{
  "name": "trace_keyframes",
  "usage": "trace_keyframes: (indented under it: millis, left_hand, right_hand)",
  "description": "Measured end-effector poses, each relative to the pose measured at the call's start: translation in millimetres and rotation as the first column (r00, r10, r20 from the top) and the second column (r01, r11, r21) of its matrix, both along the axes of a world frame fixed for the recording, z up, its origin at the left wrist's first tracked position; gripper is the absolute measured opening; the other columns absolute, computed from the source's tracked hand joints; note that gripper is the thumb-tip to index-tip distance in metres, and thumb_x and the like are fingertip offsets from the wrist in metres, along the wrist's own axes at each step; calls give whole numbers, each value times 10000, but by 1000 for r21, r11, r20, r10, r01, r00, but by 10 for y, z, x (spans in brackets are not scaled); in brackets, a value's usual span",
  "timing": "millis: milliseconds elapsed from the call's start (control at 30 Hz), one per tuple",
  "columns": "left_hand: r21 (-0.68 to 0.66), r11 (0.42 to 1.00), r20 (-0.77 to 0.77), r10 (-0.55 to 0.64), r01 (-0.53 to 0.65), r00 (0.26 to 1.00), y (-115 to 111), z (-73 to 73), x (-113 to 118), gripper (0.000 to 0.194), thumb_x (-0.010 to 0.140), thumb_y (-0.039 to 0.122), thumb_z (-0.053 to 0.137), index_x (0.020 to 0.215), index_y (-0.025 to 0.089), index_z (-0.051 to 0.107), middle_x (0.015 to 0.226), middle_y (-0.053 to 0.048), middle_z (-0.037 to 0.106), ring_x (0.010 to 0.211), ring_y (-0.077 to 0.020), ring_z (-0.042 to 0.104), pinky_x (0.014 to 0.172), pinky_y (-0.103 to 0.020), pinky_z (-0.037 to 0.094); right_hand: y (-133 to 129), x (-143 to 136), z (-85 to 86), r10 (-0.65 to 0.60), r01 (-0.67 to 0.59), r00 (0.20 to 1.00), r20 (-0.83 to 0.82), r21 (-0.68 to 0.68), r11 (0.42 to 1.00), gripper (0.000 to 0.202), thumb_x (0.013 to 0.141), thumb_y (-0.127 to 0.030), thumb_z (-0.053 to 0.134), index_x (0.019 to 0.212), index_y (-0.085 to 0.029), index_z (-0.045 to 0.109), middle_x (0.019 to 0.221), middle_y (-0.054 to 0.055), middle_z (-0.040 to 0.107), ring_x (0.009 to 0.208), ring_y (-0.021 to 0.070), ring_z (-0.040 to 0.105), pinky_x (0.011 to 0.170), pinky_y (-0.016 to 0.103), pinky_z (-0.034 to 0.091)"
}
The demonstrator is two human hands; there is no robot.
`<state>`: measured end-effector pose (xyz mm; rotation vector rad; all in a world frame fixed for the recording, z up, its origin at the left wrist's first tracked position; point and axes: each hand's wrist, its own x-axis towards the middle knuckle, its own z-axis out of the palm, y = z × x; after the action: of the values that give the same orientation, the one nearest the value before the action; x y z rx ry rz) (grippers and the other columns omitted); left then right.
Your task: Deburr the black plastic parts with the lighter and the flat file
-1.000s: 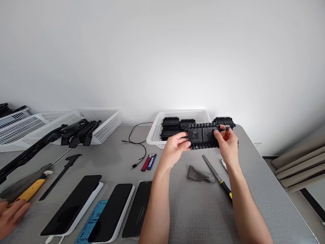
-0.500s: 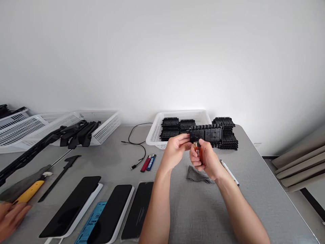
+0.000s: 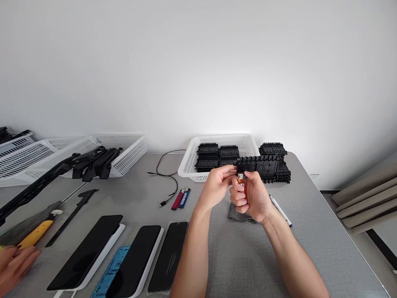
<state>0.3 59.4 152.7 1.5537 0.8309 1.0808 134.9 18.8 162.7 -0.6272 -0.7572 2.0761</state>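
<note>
My left hand (image 3: 217, 184) pinches the left end of a black ribbed plastic part (image 3: 262, 167), held up in front of the basket. My right hand (image 3: 252, 194) is closed around an orange lighter (image 3: 241, 181), upright with its top just under the part's lower left corner. The right thumb lies over the lighter's top; I cannot make out a flame. Below the right hand a grey cloth (image 3: 241, 214) lies crumpled on the table, and a white marker pen (image 3: 281, 210) rests to the right.
A white basket (image 3: 187, 159) holds similar black parts; more are stacked (image 3: 273, 148) beside it. Red (image 3: 178, 199) and blue lighters (image 3: 184, 198), a black cable (image 3: 169, 176) and several phones (image 3: 135, 260) lie left. Another person's hand (image 3: 18, 265) is near a yellow-handled tool (image 3: 35, 234).
The black part has shifted slightly right and down between my hands. My right hand has turned a little, bringing the lighter more upright. The other person's hand has moved slightly.
</note>
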Motion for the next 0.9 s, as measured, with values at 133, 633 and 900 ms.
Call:
trace_keyframes:
  millis: [133,633,900]
  left_hand:
    - [9,1000,-27,-8,8,1000,-8,1,1,260,808,94,518,958,166,717,979,-57,764,858,-167,709,839,-279,514]
    - [-67,998,42,-8,11,999,-27,29,-32,237,836,211,626,1043,136,712,1038,-105,757,923,-216,709,859,-328,548]
    - [-116,990,63,92,-85,994,-4,31,-153,359,766,333,740,1064,135,717,1041,-121,758,943,-257,706,797,-352,586]
  right_hand:
    - [6,14,-7,11,-11,1000,-17,-19,1000,401,725,-548,530,618,-219,327,545,-88,212,478,63,104,390,157,72]
    - [94,217,-19,36,-43,994,-106,-64,997,354,716,-474,539,626,-221,308,551,-82,220,480,70,108,380,149,103]
    - [139,383,-12,-34,28,993,-114,-56,998,360,714,-460,563,628,-225,304,556,-81,212,489,77,102,380,156,111]
